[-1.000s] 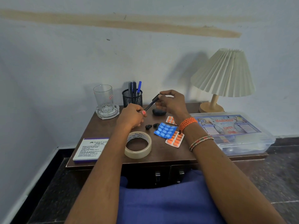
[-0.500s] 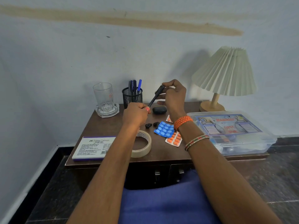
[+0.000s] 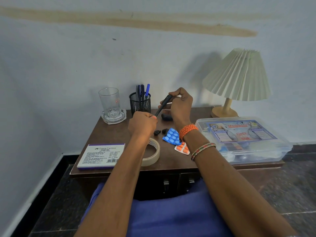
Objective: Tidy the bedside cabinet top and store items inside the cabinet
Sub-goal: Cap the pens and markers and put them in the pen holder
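Both hands raised over the cabinet surface [image 3: 119, 130], sharing one black pen [image 3: 162, 106]. Left hand [image 3: 142, 124]: fingers curled tight round the pen's lower end. Right hand [image 3: 180, 105]: fingers pinched on its upper end. Pen tilted, upper end toward 1 o'clock. Mesh pen holder [image 3: 140, 104] at 11 o'clock from the left hand. Tape roll [image 3: 153, 154] at 6 o'clock, blue blister pack [image 3: 171, 136] at 4 o'clock. First-aid box [image 3: 242, 139] at 3 o'clock.

a slim black pen [image 3: 162, 105] is being held tilted above the dark brown wooden cabinet top [image 3: 109, 132], pinched at its upper end by the right hand [image 3: 179, 106] and gripped at its lower end by the left hand [image 3: 142, 124].
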`<action>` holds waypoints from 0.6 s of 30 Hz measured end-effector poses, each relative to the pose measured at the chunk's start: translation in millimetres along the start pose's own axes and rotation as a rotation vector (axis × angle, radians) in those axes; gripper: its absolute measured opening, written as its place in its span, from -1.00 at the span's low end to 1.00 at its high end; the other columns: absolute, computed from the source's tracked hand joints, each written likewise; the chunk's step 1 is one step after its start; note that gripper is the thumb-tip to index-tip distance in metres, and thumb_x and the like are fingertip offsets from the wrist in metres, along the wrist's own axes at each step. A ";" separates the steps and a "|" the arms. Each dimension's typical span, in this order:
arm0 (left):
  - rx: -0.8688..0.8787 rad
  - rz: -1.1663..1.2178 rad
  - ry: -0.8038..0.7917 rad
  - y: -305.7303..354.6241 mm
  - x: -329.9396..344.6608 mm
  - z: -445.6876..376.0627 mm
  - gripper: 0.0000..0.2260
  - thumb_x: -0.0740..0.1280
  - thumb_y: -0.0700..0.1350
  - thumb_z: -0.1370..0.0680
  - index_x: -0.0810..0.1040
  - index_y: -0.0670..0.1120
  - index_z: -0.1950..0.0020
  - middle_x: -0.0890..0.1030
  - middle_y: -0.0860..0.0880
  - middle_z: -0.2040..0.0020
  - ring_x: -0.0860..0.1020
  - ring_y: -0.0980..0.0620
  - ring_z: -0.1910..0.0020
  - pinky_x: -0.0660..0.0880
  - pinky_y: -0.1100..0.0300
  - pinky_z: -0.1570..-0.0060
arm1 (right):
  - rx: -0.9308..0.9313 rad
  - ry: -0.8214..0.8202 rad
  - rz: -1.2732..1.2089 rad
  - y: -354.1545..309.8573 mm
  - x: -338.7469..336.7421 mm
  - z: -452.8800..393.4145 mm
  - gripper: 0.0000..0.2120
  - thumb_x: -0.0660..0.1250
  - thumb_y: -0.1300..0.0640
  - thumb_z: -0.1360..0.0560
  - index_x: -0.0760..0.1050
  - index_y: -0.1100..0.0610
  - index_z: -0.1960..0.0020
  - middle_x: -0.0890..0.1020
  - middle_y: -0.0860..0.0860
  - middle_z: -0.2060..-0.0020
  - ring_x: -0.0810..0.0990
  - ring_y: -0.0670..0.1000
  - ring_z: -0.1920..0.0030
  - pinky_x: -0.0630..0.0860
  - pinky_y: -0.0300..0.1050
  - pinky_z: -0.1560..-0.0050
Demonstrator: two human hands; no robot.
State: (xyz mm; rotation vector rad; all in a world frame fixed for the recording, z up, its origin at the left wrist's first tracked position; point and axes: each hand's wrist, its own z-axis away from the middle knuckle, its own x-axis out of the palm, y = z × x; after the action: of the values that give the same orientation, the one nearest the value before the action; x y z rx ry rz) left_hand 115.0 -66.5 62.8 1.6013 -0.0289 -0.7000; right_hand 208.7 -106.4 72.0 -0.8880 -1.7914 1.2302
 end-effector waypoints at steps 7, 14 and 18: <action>0.034 -0.055 0.055 0.4 -2.9 3.6 -0.82 0.27 -0.17 -0.53 0.68 -0.13 0.06 0.67 -0.16 0.08 0.60 -0.16 -0.01 0.51 0.05 0.00 | -0.006 0.006 0.003 -0.3 2.7 4.9 -0.66 -0.07 0.48 -0.39 0.36 0.14 0.24 0.56 0.35 0.13 0.60 0.23 0.45 0.44 -0.23 0.60; 0.230 -0.170 0.154 1.6 -12.9 -0.7 -0.84 0.31 -0.22 -0.53 0.68 -0.15 0.01 0.67 -0.14 0.09 0.48 0.01 0.18 0.37 0.19 0.17 | 0.018 -0.023 -0.089 -4.0 0.7 2.5 -0.82 0.15 0.41 -0.45 0.32 0.17 0.24 0.60 0.28 0.28 0.66 0.27 0.22 0.63 -0.06 0.34; 0.300 -0.186 0.255 1.1 -14.8 -5.9 -0.85 0.34 -0.23 -0.52 0.68 -0.14 -0.02 0.68 -0.15 0.07 0.54 -0.04 0.16 0.36 0.20 0.19 | 0.103 -0.065 -0.116 -5.9 1.3 -0.4 -0.87 0.24 0.35 -0.48 0.43 0.15 0.15 0.64 0.21 0.21 0.68 0.15 0.17 0.65 -0.06 0.19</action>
State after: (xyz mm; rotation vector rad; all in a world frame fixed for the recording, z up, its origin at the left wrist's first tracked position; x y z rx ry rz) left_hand 106.0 -55.3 69.9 1.9910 0.2131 -0.6503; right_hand 207.8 -106.8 78.0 -0.6832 -1.7872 1.2768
